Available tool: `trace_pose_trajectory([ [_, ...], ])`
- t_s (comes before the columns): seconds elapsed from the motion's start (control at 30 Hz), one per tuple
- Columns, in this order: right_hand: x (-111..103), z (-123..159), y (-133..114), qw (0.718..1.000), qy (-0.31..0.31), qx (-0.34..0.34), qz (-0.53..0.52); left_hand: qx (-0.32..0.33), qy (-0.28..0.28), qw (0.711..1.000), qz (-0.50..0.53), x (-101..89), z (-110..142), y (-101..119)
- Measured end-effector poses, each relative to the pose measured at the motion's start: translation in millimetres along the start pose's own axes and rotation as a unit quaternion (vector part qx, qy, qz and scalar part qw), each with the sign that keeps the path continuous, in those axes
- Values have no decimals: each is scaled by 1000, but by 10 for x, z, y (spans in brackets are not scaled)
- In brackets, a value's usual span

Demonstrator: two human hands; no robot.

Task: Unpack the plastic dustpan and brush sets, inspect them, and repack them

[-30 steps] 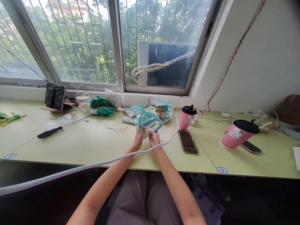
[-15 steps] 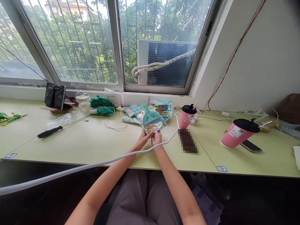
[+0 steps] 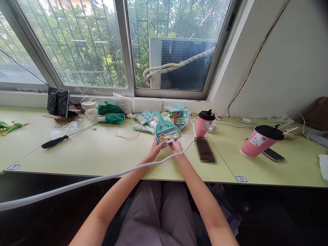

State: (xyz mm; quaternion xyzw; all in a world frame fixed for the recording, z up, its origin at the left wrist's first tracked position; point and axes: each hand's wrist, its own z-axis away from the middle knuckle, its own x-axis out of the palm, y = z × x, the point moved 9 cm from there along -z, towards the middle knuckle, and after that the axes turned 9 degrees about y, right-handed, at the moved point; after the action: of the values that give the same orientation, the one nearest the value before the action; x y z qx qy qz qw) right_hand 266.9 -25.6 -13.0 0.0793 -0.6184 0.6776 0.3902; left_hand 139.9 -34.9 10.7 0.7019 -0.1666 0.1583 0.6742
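Note:
Both hands grip the lower edge of a packaged teal mini dustpan and brush set (image 3: 165,130), tilted up off the pale green table (image 3: 102,157). My left hand (image 3: 155,149) pinches its lower left corner. On the lower right corner my right hand (image 3: 176,146) is closed over the printed label. Behind the set lies a pile of similar packaged sets (image 3: 176,117). A white cable (image 3: 102,177) crosses in front of my wrists.
A pink cup with a black lid (image 3: 204,124) stands just right of my hands, a second one (image 3: 261,140) farther right beside a phone (image 3: 273,154). On the left lie a black-handled tool (image 3: 55,141), green bags (image 3: 110,112) and a phone on a stand (image 3: 58,102).
The dustpan set has shifted slightly right and tilted, and my right hand has slid to its lower right corner. The view has dipped a little.

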Motion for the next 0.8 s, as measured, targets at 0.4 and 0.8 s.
trace_pose_trajectory([
  [0.4, 46, -21, -90, 994, -90, 51, 29, 5, 22, 1000, 15, -51, -14, 27],
  [0.8, -31, -83, -169, 995, -97, -4, 36, -34, -62, 995, -67, 88, 68, -27],
])
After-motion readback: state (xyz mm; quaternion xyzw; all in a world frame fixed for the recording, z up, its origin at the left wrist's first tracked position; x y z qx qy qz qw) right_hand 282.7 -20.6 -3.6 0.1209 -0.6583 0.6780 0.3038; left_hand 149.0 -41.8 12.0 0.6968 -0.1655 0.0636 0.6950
